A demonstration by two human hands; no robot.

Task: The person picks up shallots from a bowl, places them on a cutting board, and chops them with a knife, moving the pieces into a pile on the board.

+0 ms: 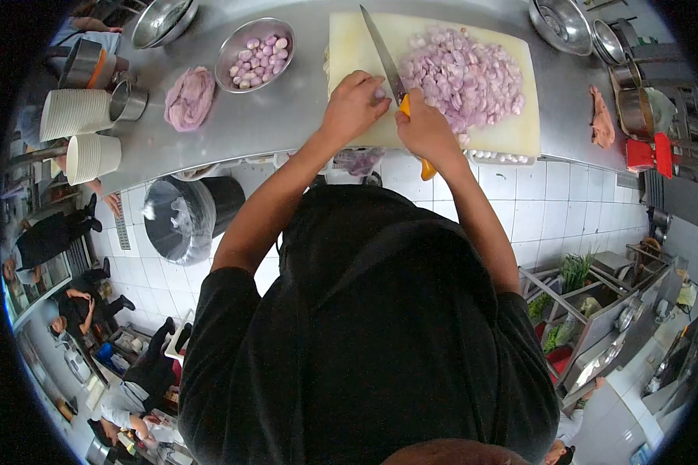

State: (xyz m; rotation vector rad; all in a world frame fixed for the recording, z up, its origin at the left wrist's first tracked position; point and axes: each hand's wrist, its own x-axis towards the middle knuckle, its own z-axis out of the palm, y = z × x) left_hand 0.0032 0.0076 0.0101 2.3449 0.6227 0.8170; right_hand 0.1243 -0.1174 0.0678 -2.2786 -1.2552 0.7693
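Observation:
My right hand [427,128] is wrapped round the yellow handle of a long knife [383,50], whose blade points away over the cutting board [349,35]. Just left of the blade, my left hand [354,105] pinches a small peeled shallot [379,92] over the board. A broad heap of sliced shallots [465,77] covers the board's right part, beside the knife. To the left on the steel counter, a metal bowl [225,63] holds several whole peeled shallots [260,60].
A bunched pink cloth or bag [189,98] lies left of the bowl. Stacked white tubs [76,113] stand at the counter's left end, metal bowls [560,25] at the far right. A lined bin [180,221] is on the floor below; other people are at the left.

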